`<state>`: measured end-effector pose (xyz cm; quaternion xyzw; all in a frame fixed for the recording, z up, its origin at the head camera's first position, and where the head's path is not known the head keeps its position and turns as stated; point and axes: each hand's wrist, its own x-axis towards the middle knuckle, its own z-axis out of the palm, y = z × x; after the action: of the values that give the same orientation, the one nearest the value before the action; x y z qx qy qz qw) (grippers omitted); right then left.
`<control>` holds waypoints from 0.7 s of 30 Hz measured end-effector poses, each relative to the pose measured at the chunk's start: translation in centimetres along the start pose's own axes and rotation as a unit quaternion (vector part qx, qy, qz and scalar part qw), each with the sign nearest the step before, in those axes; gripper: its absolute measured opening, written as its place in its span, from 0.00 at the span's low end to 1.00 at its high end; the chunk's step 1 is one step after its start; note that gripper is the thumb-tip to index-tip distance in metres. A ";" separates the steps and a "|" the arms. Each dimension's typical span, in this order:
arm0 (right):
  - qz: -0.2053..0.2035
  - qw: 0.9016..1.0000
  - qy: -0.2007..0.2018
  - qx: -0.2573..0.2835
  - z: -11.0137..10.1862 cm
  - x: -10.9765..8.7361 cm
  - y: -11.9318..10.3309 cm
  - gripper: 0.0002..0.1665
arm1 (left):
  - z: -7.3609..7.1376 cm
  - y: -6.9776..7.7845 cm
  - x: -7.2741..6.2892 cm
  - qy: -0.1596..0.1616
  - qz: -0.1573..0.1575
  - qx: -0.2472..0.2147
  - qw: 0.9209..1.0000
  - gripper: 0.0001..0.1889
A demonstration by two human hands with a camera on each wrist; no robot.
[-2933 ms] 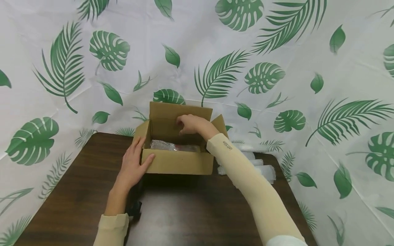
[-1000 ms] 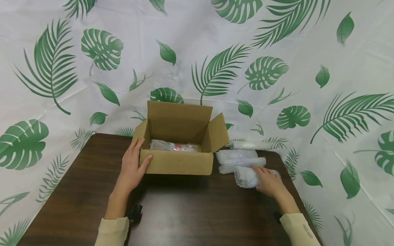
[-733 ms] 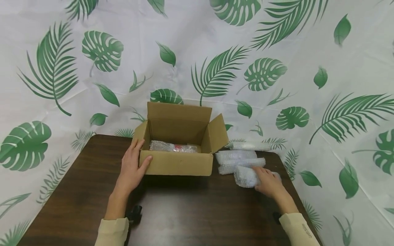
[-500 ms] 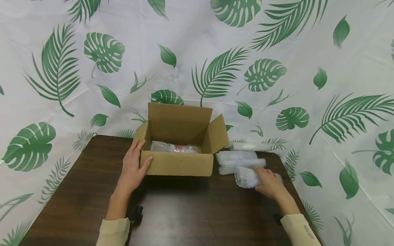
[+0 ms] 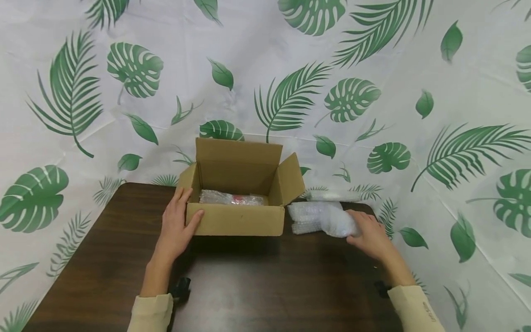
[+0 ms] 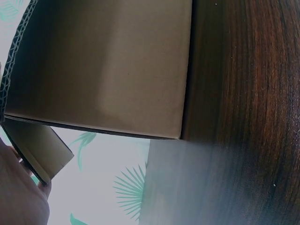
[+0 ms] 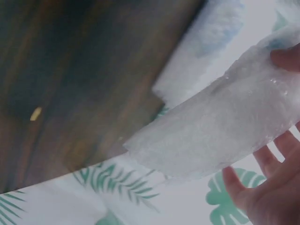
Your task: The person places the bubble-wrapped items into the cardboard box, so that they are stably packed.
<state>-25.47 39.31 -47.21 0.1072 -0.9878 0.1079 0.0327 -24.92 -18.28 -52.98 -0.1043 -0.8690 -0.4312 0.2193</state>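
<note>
An open cardboard box [image 5: 234,221] sits on the table with its flaps raised. Inside lies a clear bubble-wrapped item [image 5: 232,198] with a red patch. My left hand [image 5: 174,226] holds the box's left front corner, thumb on the front wall and fingers along the side flap. In the left wrist view, part of that hand [image 6: 21,194] shows beside the flap. On the right, my right hand [image 5: 370,234] grips a bubble-wrapped bundle [image 5: 338,222], raised off the table. Thumb and fingers lie on opposite sides of the bundle [image 7: 220,122] in the right wrist view; its contents are hidden.
More bubble-wrapped bundles [image 5: 306,216] lie right of the box, partly behind the held one. Another long wrapped roll [image 5: 333,196] rests at the table's back edge. A leaf-patterned sheet [image 5: 249,69] hangs close behind the dark wooden table [image 5: 257,286].
My right hand has left the box, gone to the bundles on the right and lifted the front one slightly, turning its end towards the box. My left hand has stayed on the box.
</note>
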 end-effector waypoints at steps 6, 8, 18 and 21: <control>-0.040 0.997 0.029 0.058 -2.5 0.6 -0.3 0.47 | -0.1 0.2 0.1 0.000 0.000 0.003 1.000 0.37; -0.051 0.995 0.031 0.083 -3.5 0.9 -0.6 0.48 | -0.1 0.2 0.1 -0.002 -0.002 0.004 1.000 0.37; -0.111 0.983 0.098 0.105 -9.7 2.9 -4.3 0.45 | 0.2 0.3 0.0 0.007 0.010 0.009 1.000 0.36; -0.127 0.979 0.127 0.102 -11.7 3.8 -5.5 0.45 | 0.2 0.4 0.0 0.014 0.016 0.010 1.000 0.36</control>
<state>-27.45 35.82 -34.38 0.2196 -0.9379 0.2154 0.1604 -24.82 -17.88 -52.83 -0.1101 -0.8683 -0.4201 0.2398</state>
